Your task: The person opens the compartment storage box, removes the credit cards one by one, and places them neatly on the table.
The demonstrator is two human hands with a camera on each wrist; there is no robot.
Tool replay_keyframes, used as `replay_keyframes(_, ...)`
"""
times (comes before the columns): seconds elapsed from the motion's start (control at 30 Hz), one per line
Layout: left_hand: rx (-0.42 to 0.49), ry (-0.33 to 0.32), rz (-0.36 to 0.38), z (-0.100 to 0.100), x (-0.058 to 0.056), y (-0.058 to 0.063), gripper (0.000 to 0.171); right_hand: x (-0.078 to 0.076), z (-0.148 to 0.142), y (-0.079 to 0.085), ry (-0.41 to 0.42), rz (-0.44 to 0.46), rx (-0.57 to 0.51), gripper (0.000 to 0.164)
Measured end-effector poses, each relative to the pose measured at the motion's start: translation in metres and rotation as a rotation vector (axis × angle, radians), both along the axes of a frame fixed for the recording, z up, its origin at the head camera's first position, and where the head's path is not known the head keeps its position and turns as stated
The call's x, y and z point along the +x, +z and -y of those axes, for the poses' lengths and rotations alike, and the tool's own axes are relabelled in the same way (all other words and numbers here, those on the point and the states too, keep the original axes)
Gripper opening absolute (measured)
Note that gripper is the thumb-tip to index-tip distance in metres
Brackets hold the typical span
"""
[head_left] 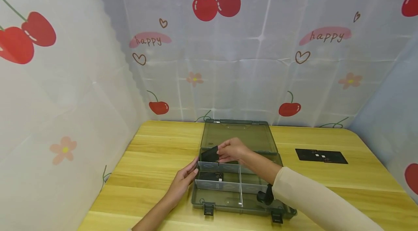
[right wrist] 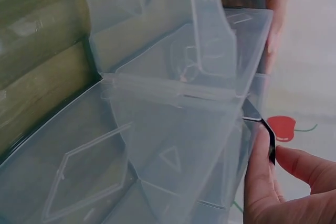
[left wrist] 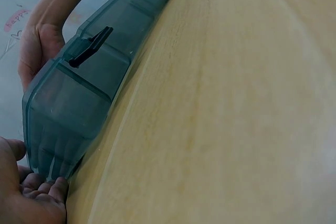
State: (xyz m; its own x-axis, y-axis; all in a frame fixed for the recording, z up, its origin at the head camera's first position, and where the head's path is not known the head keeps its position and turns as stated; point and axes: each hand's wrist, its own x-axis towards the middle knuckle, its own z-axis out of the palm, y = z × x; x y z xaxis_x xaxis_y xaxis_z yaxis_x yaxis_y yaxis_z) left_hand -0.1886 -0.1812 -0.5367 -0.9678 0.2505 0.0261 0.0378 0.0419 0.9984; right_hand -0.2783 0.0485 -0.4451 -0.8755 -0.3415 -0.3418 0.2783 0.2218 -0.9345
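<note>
A dark translucent plastic organizer box (head_left: pixel 217 207) lies on the table with its lid (head_left: pixel 240 136) swung back. My right hand (head_left: pixel 233 150) pinches a black card (head_left: pixel 210 155) between thumb and fingers, tilted over the back left compartment. In the right wrist view, the card's dark edge (right wrist: pixel 272 142) shows between thumb and fingers, behind clear dividers (right wrist: pixel 168 124). Against the box's left side rests my left hand (head_left: pixel 181 182), its extended fingers along the outer wall and its thumb near the rim. Another black card (head_left: pixel 209 176) marked VIP lies in the middle left compartment.
Two black cards (head_left: pixel 321 156) lie overlapping on the wooden table (head_left: pixel 156 155) at the right. Two black latches (head_left: pixel 209 209) stick out from the box's front. A black wrist device (head_left: pixel 266 196) hangs beneath the right sleeve. Cherry-patterned cloth (head_left: pixel 228 78) encloses the table.
</note>
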Motion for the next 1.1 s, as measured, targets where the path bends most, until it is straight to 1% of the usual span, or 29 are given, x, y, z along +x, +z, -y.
replay_keyframes(0.17, -0.014, 0.011, -0.011, -0.001, 0.000, -0.001, 0.055, 0.002, -0.006, 0.006, -0.005, -0.015, 0.004, 0.027)
replay_keyframes(0.43, -0.018, 0.008, -0.019, -0.001, 0.001, -0.002, 0.055, 0.007, -0.020, 0.013, -0.001, -0.036, -0.031, 0.027)
replay_keyframes(0.67, -0.031, -0.003, -0.017, 0.000, -0.001, -0.002, 0.056, 0.013, -0.029, 0.017, -0.028, -0.040, -0.065, 0.030)
replay_keyframes(0.87, -0.028, 0.000, -0.018, 0.000, 0.000, -0.002, 0.057, 0.019, -0.040, 0.020, -0.018, -0.060, -0.077, 0.034)
replay_keyframes(1.1, -0.039, 0.008, -0.020, -0.001, 0.002, 0.000, 0.055, 0.026, -0.053, 0.019, -0.035, -0.054, -0.092, 0.036)
